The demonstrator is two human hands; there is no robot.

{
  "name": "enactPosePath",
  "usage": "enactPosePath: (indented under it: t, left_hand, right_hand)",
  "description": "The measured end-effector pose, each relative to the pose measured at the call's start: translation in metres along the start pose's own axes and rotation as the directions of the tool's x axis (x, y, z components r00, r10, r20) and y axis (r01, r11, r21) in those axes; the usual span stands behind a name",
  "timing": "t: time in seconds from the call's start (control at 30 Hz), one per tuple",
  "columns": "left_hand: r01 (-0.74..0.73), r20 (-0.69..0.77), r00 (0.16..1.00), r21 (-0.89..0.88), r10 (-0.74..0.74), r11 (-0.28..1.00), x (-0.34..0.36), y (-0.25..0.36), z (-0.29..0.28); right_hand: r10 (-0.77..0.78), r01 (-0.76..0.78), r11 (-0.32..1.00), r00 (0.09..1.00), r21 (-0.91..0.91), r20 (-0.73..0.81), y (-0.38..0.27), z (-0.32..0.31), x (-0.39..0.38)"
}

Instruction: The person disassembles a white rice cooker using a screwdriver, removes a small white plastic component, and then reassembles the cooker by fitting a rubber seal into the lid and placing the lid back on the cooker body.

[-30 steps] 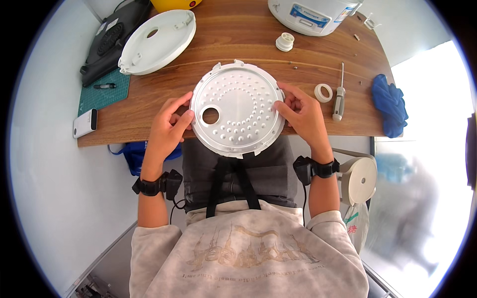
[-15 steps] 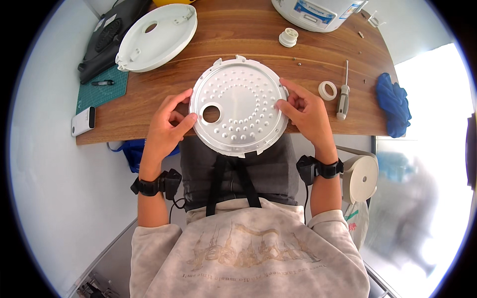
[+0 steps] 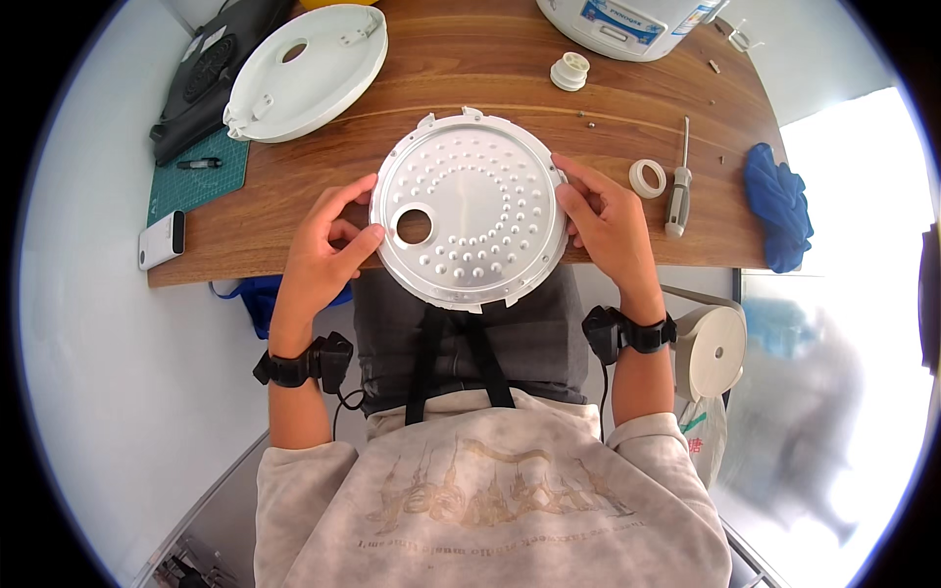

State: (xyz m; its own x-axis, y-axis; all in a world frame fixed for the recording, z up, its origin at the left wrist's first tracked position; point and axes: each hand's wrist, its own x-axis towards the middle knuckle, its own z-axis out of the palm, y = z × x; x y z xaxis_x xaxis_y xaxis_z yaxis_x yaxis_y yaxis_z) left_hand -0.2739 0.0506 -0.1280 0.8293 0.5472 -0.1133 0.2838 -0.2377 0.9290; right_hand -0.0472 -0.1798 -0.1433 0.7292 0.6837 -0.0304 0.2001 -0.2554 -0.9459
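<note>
Between my hands is a round silver inner lid, with rings of dimples, a pale tabbed rim and one large hole at its left. It overlaps the table's near edge and reaches out over my lap. My left hand pinches the left rim, thumb beside the hole. On the opposite side my right hand has the right rim between thumb and fingers, some fingertips tucked behind the edge. The dimpled face is toward me; the underside is hidden.
A white outer lid shell lies back left, near a black device and green mat. A white appliance body, small white cap, white ring, screwdriver and blue cloth are rightward.
My right thumb has shifted from the lid's face outward to its right edge. The lid stays in nearly the same place, with my left hand still on its rim.
</note>
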Motion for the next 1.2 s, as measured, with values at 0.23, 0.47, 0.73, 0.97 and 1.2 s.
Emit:
enactPosePath:
  t: [0.23, 0.47, 0.73, 0.97, 1.2]
  left_hand:
    - [-0.013, 0.007, 1.0, 0.008, 0.013, 1.0, 0.0, -0.002, -0.001]
    - [-0.009, 0.018, 1.0, -0.003, 0.009, 1.0, -0.002, -0.002, -0.002]
    - [-0.027, 0.037, 0.999, 0.018, 0.027, 0.999, 0.0, -0.008, -0.003]
    - [0.101, 0.044, 0.994, -0.044, -0.099, 0.994, -0.001, -0.008, -0.009]
    - [0.171, 0.046, 0.985, -0.049, -0.169, 0.984, -0.001, 0.005, -0.007]
  right_hand:
    - [0.031, -0.033, 0.997, 0.999, 0.073, 0.019, 0.0, -0.005, -0.001]
    - [0.027, -0.031, 0.997, 0.998, 0.07, 0.059, -0.002, -0.006, 0.001]
    - [0.069, -0.071, 0.995, 0.997, 0.063, 0.029, -0.002, -0.005, -0.002]
    - [0.004, -0.004, 0.999, 1.0, 0.037, -0.005, 0.009, -0.002, -0.001]
    - [0.027, -0.028, 0.999, 1.0, 0.038, 0.011, 0.004, -0.003, -0.001]
